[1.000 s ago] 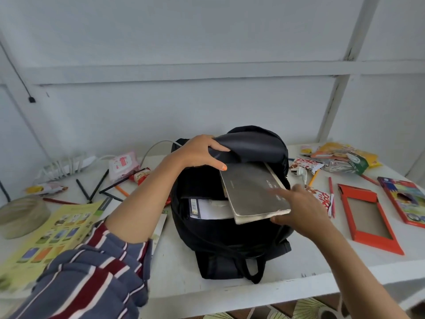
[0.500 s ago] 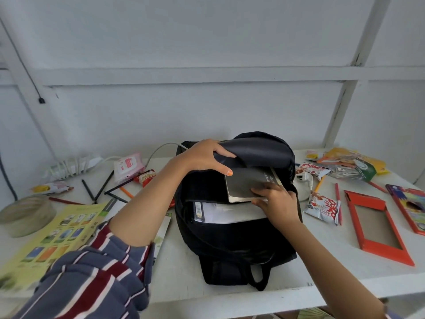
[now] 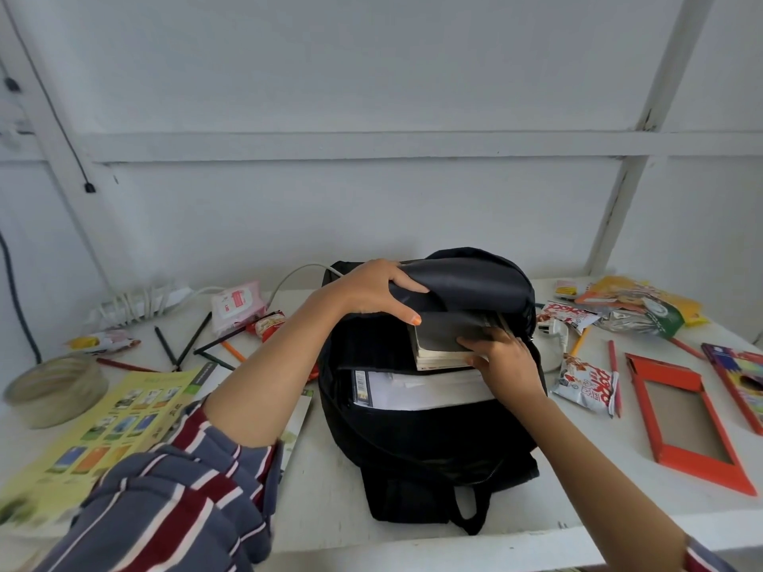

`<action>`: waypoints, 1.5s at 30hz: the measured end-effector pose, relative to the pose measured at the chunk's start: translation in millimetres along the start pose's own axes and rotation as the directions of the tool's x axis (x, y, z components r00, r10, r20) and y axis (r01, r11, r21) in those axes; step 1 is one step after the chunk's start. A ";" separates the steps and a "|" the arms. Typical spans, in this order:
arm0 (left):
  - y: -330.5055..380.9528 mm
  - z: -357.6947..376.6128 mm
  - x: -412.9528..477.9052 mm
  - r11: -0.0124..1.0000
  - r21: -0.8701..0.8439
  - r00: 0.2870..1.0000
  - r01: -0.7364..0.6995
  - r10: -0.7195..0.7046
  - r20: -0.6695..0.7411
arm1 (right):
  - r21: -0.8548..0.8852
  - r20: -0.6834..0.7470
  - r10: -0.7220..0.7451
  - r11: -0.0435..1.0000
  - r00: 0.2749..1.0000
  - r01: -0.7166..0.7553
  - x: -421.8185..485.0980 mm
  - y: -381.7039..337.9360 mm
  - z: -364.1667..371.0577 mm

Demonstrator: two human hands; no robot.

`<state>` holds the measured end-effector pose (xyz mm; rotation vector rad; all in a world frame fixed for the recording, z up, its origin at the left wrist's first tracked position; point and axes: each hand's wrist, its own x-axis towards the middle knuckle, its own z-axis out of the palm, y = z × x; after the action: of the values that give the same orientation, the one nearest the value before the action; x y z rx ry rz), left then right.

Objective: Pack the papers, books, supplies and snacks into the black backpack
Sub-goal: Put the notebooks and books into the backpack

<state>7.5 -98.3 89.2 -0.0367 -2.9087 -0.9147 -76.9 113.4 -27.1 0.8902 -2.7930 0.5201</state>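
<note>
Head view | left grip [image 3: 371, 291] curls round soft flap of black backpack [image 3: 413, 447] on desk [image 3: 330, 509], holding it open | right grip [image 3: 508, 361] pinches grey book [image 3: 446, 332], half inside above papers [image 3: 417, 392] | book looks stiff, fairly heavy, smooth: hold near edge.

A white table [image 3: 330, 526] is standing against the wall; a black backpack [image 3: 421, 456] is sitting at its near middle; on the left a yellow-green leaflet [image 3: 103, 423] is lying by the near edge, with a beige tape roll [image 3: 53, 390] resting beyond it; dark pencils [image 3: 188, 344] are lying scattered farther back, beside a pink packet [image 3: 237, 307]; on the right a snack packet [image 3: 586, 381], a red pencil [image 3: 613, 373] and an orange frame [image 3: 685, 419] are lying side by side; more snack bags [image 3: 640, 307] are lying heaped at the far right.
</note>
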 end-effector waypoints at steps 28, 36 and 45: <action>-21.2 23.8 -165.9 0.905 -0.404 0.758 0.136 -0.358 -0.545 | 0.764 0.102 -0.608 0.555 0.787 0.330 -65.8 -142.1 -68.1; -83.7 24.9 -284.3 0.792 -0.389 0.511 0.469 -0.603 -0.612 | 0.680 0.202 -0.735 0.581 0.648 0.447 -34.3 -251.4 2.8; -110.1 21.0 -329.9 0.740 -0.335 0.513 0.584 -0.656 -0.554 | 0.531 0.268 -0.757 0.633 0.597 0.564 22.6 -294.4 71.4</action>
<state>328.7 -175.0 -22.1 1.1645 -2.1705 -0.8982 73.8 -149.6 -6.0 2.3357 -2.3842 0.8187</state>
